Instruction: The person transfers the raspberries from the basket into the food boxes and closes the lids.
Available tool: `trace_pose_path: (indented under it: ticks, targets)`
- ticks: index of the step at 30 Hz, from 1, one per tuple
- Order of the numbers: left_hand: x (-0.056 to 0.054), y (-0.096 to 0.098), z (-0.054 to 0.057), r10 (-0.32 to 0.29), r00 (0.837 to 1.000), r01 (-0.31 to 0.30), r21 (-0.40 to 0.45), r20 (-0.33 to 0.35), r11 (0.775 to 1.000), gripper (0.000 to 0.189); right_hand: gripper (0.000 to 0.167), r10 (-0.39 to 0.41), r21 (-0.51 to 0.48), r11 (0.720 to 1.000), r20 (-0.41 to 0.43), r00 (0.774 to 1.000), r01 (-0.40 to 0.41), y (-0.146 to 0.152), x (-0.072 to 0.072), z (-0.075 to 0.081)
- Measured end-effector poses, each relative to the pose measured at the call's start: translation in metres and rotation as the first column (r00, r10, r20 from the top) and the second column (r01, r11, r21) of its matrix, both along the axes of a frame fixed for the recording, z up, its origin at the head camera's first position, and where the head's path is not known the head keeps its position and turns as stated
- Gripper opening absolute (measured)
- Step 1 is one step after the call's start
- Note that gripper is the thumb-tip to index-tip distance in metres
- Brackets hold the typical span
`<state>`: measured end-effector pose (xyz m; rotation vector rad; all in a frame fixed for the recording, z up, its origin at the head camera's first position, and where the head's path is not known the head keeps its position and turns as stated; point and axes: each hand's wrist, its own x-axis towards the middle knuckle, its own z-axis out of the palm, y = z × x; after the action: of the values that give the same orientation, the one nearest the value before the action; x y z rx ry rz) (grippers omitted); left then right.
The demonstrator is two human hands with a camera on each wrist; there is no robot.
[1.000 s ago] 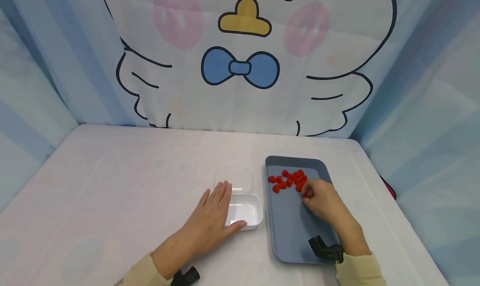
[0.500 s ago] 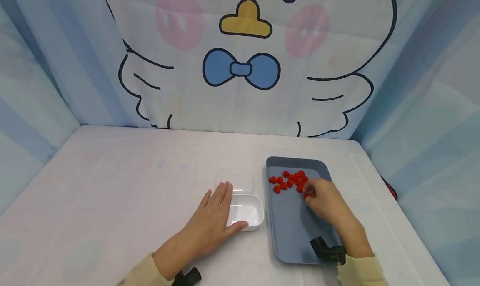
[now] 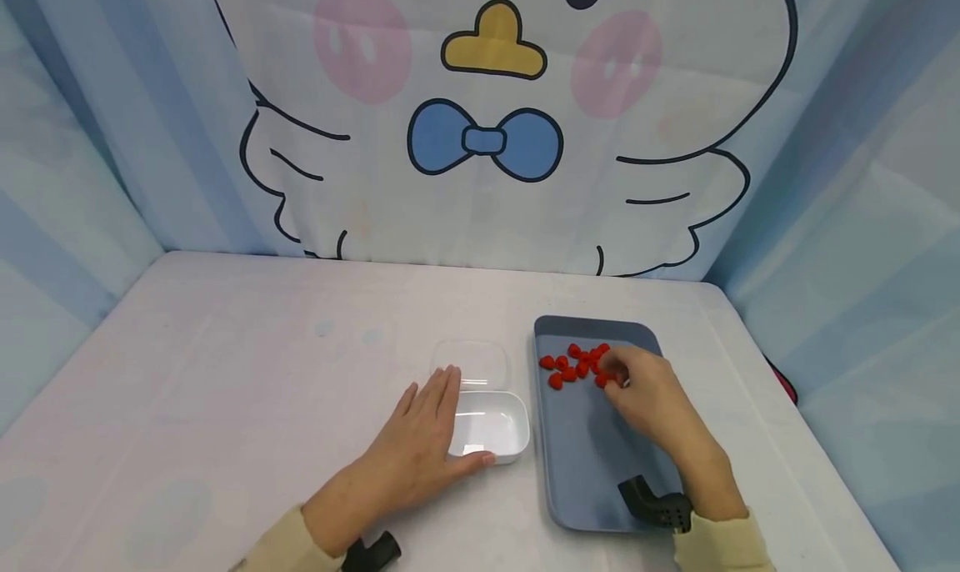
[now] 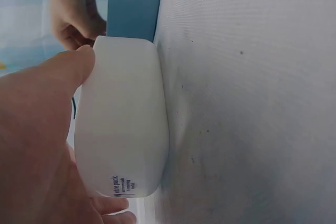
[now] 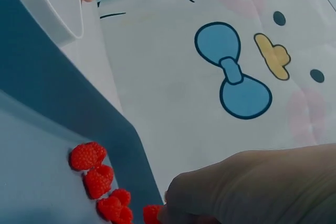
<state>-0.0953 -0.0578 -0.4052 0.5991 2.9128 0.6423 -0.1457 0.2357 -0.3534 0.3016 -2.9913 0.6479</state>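
My left hand (image 3: 416, 439) lies along the left side of a small white plastic container (image 3: 495, 426). Its fingers are straight, and the thumb touches the near rim. Printed lettering shows on the container's side in the left wrist view. Over the blue-grey tray (image 3: 585, 472), my right hand (image 3: 652, 393) pinches at a red raspberry (image 5: 152, 214), its fingertips partly hiding the fruit. Several other raspberries (image 3: 556, 381) lie loosely clustered in the tray's far half, some behind the right hand. The visible inside of the container holds no fruit.
A clear plastic lid (image 3: 480, 363) lies flat just behind the container. The tray stands close to the container's right, its raised rim between them. Curtains (image 3: 847, 305) flank the white table (image 3: 225, 372), and a cartoon-printed cloth (image 3: 480, 213) hangs behind it.
My right hand has shifted slightly away from me and left, its fingertips now closer into the raspberry cluster. The left hand and container stay in place. The head view has tilted up slightly.
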Motion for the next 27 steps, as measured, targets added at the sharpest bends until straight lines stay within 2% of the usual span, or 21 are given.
trace_pose_path:
  ticks: [11, 19, 27]
  targets:
    - [0.0, 0.0, -0.003, 0.003, 1.0, -0.003, 0.002, -0.012, 1.0, 0.107, 0.021, 0.044, -0.029, 0.998, -0.081, 0.996, -0.046, -0.017, 0.002, 0.016]
    - [0.0, 0.001, -0.004, -0.004, 0.999, 0.004, -0.001, -0.033, 1.0, 0.107, 0.024, 0.06, -0.051, 0.997, -0.052, 0.997, -0.063, -0.03, 0.002, 0.024]
    - [0.0, 0.002, -0.005, 0.001, 0.999, -0.002, -0.015, -0.042, 1.0, 0.106, 0.024, 0.09, -0.085, 0.992, -0.057, 0.994, -0.094, -0.041, 0.003, 0.026]
